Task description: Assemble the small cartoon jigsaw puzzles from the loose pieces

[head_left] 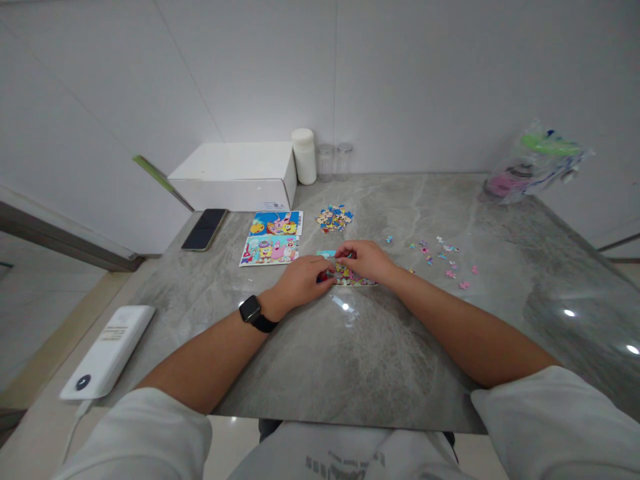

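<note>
My left hand (300, 281) and my right hand (365, 260) meet at the middle of the grey marble table (350, 360), both pressing fingertips onto a small partly joined jigsaw puzzle (350, 275). Much of the puzzle is hidden under my fingers. A black watch (251, 311) is on my left wrist. A heap of loose puzzle pieces (334, 218) lies just beyond my hands. Scattered pink and blue pieces (443, 257) lie to the right of my right hand. Two cartoon picture cards (273, 239) lie to the left of the puzzle.
A white box (235, 175), a white jar (305, 156) and two clear jars (334, 161) stand at the back against the wall. A dark phone (204, 229) lies left. A white power bank (107, 351) sits at the near left edge. A plastic bag (533, 163) sits back right.
</note>
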{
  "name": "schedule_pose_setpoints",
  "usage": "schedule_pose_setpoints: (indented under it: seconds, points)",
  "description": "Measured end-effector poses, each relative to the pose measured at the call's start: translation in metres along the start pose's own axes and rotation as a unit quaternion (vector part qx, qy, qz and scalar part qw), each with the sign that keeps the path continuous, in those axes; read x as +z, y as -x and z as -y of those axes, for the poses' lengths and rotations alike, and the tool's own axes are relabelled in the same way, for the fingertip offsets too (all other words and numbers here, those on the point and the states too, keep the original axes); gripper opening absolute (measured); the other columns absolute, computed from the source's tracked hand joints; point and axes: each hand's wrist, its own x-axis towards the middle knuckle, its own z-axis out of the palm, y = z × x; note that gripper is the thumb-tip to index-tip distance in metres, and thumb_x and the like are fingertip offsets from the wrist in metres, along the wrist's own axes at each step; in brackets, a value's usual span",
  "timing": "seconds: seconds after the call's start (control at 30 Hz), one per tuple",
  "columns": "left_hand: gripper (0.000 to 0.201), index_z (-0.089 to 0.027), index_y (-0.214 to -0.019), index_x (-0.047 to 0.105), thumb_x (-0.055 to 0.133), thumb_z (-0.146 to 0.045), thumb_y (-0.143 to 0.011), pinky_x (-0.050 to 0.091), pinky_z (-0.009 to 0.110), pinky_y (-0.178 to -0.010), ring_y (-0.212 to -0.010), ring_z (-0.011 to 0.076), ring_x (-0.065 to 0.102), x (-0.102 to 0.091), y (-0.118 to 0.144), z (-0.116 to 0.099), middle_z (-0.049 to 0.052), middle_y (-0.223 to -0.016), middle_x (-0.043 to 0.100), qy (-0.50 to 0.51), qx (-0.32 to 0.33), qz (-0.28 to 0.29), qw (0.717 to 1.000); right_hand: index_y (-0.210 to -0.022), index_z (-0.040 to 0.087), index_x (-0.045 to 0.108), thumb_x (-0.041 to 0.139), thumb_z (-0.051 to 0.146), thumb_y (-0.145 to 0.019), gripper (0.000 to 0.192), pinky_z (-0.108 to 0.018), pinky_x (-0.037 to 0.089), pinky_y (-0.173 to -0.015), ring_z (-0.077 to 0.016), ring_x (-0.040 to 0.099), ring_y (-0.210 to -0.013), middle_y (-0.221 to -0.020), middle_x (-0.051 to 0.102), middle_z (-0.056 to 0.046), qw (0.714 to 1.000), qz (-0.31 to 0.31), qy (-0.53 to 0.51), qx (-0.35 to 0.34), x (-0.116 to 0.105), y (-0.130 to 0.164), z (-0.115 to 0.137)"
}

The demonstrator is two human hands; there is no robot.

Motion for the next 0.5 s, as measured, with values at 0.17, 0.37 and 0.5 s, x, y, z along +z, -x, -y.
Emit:
schedule_pose_setpoints:
  seconds: [0.17, 0.37, 0.5]
  points:
    - [0.017, -0.023, -0.111, 0.074, 0.069, -0.032, -0.097, 0.051, 0.035, -0.085, -0.094, 0.0227, 0.067, -0.0015, -0.0006, -0.0017, 0.007, -0.099, 0.074, -0.006, 0.005, -0.001, 1.000, -0.100, 0.023, 0.081, 0.072, 0.018, -0.089, 0.014, -0.026, 0.049, -0.078, -0.0149, 0.070, -0.080, -0.094, 0.082, -0.002, 1.000, -0.006, 0.028, -0.008, 0.0037, -0.0018, 0.0011]
    - [0.020, -0.023, -0.111, 0.077, 0.062, -0.033, -0.102, 0.050, 0.034, -0.084, -0.095, 0.0222, 0.067, -0.0004, -0.0011, -0.0008, 0.008, -0.100, 0.072, -0.033, 0.018, 0.001, 0.999, -0.100, 0.023, 0.081, 0.072, 0.022, -0.090, 0.014, -0.027, 0.048, -0.080, -0.0173, 0.072, -0.086, -0.097, 0.082, -0.003, 0.997, -0.007, 0.077, -0.022, 0.0057, -0.0015, -0.0001]
    - [0.025, -0.024, -0.112, 0.079, 0.058, -0.033, -0.103, 0.050, 0.035, -0.081, -0.092, 0.0220, 0.066, 0.0026, -0.0017, 0.0008, 0.008, -0.097, 0.071, -0.047, 0.023, 0.004, 0.999, -0.100, 0.023, 0.080, 0.071, 0.024, -0.091, 0.013, -0.027, 0.047, -0.077, -0.0176, 0.071, -0.085, -0.096, 0.081, -0.003, 0.995, -0.008, 0.091, -0.029, 0.0072, -0.0014, -0.0009]
